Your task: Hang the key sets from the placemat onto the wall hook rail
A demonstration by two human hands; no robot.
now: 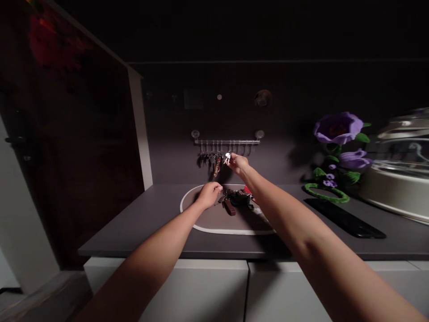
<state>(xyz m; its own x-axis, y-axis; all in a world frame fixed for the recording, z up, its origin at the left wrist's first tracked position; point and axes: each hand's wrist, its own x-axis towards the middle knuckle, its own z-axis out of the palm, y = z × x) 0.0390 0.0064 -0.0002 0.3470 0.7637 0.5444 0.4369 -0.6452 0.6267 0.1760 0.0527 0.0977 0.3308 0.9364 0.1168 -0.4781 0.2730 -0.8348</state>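
My right hand (239,163) is raised in front of the hook rail (228,142) on the back wall. Its fingers pinch a small bunch of keys (228,156), bright in the light, just below the hooks. Several other keys (212,159) hang from the rail's left half, one with a reddish-brown fob (217,167). Lower down, my left hand (210,195) is closed over the oval mat (201,223), its fingertips beside a pile of dark keys and fobs (238,197). Whether it grips anything is hidden. A brown leather-like fob (229,208) lies at the pile's front.
To the right, purple crocheted-looking flowers (339,127) stand behind a long black object (345,218) on the grey counter (134,228). A clear-domed appliance (398,179) is at the far right. White cabinet fronts (214,286) lie below the counter edge.
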